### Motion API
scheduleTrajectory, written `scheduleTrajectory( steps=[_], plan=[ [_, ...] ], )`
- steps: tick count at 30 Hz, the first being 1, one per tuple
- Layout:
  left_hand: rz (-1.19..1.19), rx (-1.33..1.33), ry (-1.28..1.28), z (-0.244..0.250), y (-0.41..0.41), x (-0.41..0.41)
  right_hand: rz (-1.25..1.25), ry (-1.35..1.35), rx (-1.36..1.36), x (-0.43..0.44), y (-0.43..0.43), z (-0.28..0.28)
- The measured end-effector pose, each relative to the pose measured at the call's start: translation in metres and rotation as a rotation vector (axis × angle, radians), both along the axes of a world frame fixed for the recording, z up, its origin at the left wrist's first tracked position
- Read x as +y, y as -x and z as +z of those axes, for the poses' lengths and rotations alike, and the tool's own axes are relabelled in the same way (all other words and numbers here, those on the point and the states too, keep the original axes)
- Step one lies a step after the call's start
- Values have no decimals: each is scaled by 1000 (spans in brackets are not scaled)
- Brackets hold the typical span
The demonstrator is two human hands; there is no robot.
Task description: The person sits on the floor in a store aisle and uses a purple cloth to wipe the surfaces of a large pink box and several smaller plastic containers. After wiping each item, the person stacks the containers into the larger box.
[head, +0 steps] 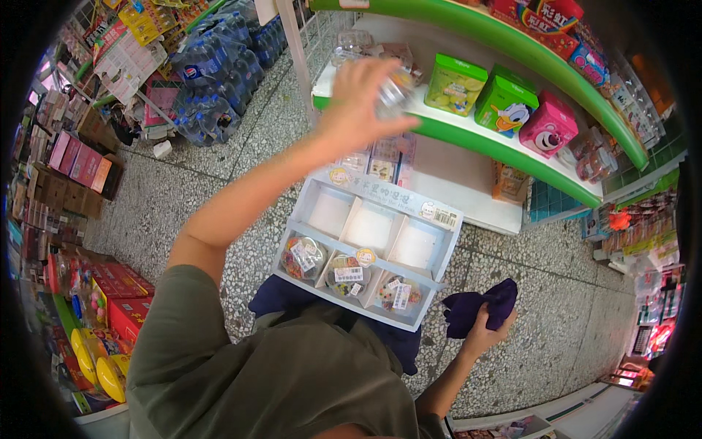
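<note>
My left hand (356, 101), blurred, is raised over the white shelf at the top centre, with a clear round plastic container (395, 93) at its fingers. My right hand (485, 326) grips a dark purple cloth (482, 310) at the lower right. Between my arms a white compartmented display box (359, 258) rests on my lap. Its front row holds clear round tubs of colourful beads or candy, such as the left tub (303, 258), the middle tub (346, 275) and the right tub (399, 293), bearing labels. The three back compartments show bare bottoms.
Green boxes (455, 85) and a pink box (548, 123) stand on the green-edged shelf (502, 145). More clear containers (351, 46) are at its left end. Wrapped packs of blue bottles (211, 71) stand at upper left, and red boxes (129, 318) at lower left. Speckled floor lies around.
</note>
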State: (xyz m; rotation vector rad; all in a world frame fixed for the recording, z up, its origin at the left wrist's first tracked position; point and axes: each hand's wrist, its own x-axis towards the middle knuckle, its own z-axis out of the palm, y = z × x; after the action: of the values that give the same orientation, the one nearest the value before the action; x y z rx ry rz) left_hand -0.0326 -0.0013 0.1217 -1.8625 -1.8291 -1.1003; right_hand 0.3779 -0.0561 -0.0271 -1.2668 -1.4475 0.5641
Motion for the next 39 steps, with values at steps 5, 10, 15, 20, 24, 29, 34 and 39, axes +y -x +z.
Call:
scheduleTrajectory(
  steps=[5, 10, 15, 20, 24, 29, 34, 39],
  plan=[
    [222, 148, 212, -6, 91, 45, 30, -2, 116, 3, 11, -1],
    [153, 111, 407, -25, 108, 62, 13, 36, 45, 1, -5, -2],
    [108, 116, 437, -17, 99, 58, -107, 73, 83, -6, -2, 3],
    [116, 145, 436, -17, 90, 53, -68, 61, 125, -4, -11, -8],
    [40, 167, 463, -16, 103, 46, -72, 47, 121, -4, -6, -4],
    [-22, 237, 504, -16, 120, 49, -74, 64, 128, -4, -6, -5],
    [0, 335, 364, -24, 130, 51, -44, 54, 141, -5, -15, -10],
    [-21, 205, -15, -1, 75, 23, -130, 85, 151, -10, -12, -3]
  ],
)
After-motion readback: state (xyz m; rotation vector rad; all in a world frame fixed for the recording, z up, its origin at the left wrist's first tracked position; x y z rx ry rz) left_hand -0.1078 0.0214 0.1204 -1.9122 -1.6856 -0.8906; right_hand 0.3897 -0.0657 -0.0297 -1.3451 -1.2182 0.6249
